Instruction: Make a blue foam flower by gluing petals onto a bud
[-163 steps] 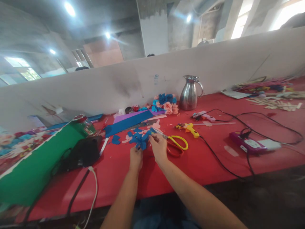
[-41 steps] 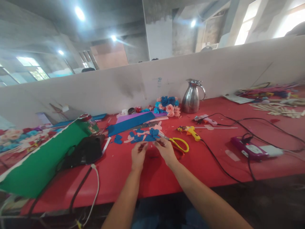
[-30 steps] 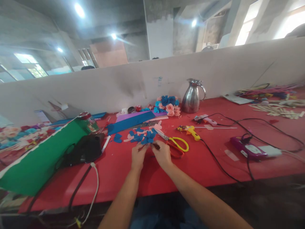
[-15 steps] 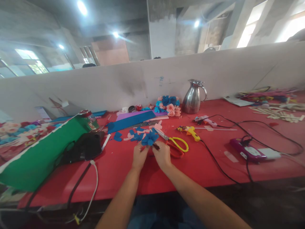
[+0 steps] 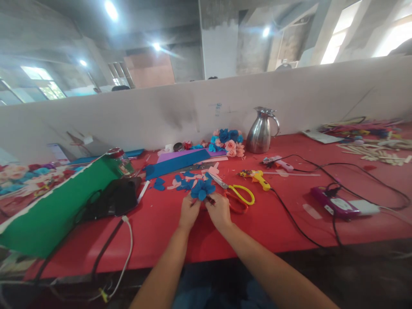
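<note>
A blue paper flower (image 5: 202, 189) is held just above the red table (image 5: 257, 223) by both hands. My left hand (image 5: 189, 211) pinches it from the lower left, fingers closed. My right hand (image 5: 219, 210) is closed on its base from the right, with a small dark piece at the fingertips that I cannot make out. Loose blue and pink petal cut-outs (image 5: 180, 183) lie just beyond the hands. Yellow-handled scissors (image 5: 238, 193) rest right of my right hand.
A yellow glue gun (image 5: 257, 177) and a white one (image 5: 277, 162) lie with black cables behind the scissors. A steel jug (image 5: 260, 134) and finished flowers (image 5: 227, 141) stand by the white partition. Green sheet (image 5: 54, 210), black bag (image 5: 112, 200), blue sheet (image 5: 176, 164), purple power strip (image 5: 334, 202).
The hands were briefly apart and off the flower 1.4 s ago; since then both have closed on it and hold it together, nearly still over the last half second.
</note>
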Demonstrator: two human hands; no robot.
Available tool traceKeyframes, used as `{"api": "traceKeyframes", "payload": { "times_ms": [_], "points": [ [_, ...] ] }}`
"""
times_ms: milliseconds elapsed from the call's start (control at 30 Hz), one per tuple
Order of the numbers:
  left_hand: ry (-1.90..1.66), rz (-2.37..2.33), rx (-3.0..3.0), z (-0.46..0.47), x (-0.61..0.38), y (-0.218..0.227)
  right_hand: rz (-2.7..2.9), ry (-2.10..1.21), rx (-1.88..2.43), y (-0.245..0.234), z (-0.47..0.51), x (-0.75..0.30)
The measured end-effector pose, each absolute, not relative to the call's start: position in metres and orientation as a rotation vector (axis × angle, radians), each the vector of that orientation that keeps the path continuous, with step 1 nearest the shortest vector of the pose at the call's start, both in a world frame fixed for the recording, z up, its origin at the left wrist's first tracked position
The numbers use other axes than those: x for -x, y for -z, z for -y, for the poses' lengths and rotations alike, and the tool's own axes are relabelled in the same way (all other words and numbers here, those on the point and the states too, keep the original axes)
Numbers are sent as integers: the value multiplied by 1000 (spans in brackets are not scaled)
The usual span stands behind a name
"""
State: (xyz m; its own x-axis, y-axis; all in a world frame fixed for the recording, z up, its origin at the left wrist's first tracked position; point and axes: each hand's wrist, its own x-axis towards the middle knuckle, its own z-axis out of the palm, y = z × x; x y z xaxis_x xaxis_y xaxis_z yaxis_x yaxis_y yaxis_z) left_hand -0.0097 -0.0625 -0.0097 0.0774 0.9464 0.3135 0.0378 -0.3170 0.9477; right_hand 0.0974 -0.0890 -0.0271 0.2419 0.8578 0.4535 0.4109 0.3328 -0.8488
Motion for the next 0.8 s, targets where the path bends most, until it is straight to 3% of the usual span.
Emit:
{"api": "traceKeyframes", "payload": {
  "times_ms": [800],
  "points": [
    [-1295,-1041,-1855,57,13,15,1258,-603,1296,32,85,-91]
  ]
}}
